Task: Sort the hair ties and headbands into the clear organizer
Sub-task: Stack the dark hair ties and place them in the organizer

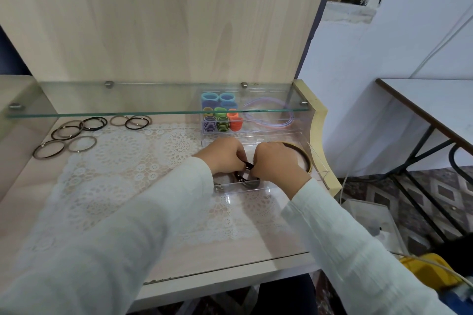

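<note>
I am pinching a thin black hair tie (248, 166) with left hand (225, 158) and right hand (277, 162); next, probably dropping it into the clear plastic organizer (238, 187) beneath.

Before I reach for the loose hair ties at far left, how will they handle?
Probably light and floppy: the hair ties are thin loops lying flat. Unlikely to roll. Several overlap, so lifting one may drag another.
</note>
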`<state>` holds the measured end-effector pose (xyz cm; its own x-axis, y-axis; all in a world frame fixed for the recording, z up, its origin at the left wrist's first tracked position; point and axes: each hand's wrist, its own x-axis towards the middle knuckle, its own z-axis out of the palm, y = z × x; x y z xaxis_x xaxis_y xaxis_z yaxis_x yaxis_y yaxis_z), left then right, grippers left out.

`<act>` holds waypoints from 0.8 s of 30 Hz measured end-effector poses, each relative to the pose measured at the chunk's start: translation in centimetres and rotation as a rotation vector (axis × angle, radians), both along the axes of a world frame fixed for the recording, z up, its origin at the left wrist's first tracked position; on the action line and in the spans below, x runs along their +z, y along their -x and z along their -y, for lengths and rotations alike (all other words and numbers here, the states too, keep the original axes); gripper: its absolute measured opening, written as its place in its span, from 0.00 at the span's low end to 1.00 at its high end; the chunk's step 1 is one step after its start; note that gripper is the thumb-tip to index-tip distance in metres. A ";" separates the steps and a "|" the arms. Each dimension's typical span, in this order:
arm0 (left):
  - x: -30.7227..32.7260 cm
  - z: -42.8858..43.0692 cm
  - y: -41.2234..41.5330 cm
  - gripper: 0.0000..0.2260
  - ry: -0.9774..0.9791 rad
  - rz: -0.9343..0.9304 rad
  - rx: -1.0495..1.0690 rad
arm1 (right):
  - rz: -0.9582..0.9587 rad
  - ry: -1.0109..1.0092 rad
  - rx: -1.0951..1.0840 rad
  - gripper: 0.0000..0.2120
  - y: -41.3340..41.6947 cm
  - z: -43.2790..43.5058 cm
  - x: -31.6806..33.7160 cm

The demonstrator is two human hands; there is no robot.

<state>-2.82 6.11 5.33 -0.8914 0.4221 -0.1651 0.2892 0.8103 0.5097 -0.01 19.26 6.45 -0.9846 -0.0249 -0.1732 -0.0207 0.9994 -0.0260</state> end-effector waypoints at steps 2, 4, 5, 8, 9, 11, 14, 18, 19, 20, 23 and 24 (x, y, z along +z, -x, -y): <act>0.2 0.2 0.0 0.09 0.013 0.012 -0.014 | 0.014 0.022 -0.006 0.12 0.3 -0.1 -0.2; 0.4 0.4 0.0 0.10 0.025 0.029 -0.023 | 0.012 0.022 -0.004 0.13 0.5 -0.3 -0.2; 0.5 0.4 0.0 0.10 0.028 0.035 -0.024 | 0.012 0.018 -0.003 0.13 0.5 -0.3 -0.1; 0.5 0.4 0.0 0.09 0.033 0.027 -0.022 | -0.009 -0.027 0.003 0.12 0.6 -0.3 0.0; 0.5 0.4 0.0 0.09 0.034 0.019 -0.020 | -0.035 -0.053 0.006 0.11 0.5 -0.3 0.1; 0.5 0.4 0.0 0.09 0.038 0.006 -0.017 | -0.076 -0.079 0.004 0.10 0.5 -0.4 0.1; 0.2 0.4 0.1 0.09 0.036 -0.005 -0.015 | -0.062 -0.072 -0.018 0.11 0.4 -0.3 0.2; 0.1 0.5 0.1 0.08 0.030 -0.012 -0.016 | -0.035 -0.039 -0.034 0.12 0.5 -0.3 0.1; 0.1 0.5 0.1 0.08 0.028 -0.014 -0.016 | -0.031 -0.035 -0.036 0.12 0.5 -0.4 0.1; 0.1 0.5 0.1 0.08 0.025 -0.013 -0.017 | -0.029 -0.034 -0.040 0.12 0.6 -0.4 0.0; 0.2 0.6 0.1 0.09 0.009 0.006 -0.021 | -0.017 -0.028 -0.067 0.12 0.4 -0.5 0.2; 0.2 0.6 0.1 0.09 0.003 0.016 -0.016 | -0.017 -0.014 -0.085 0.12 0.3 -0.6 0.4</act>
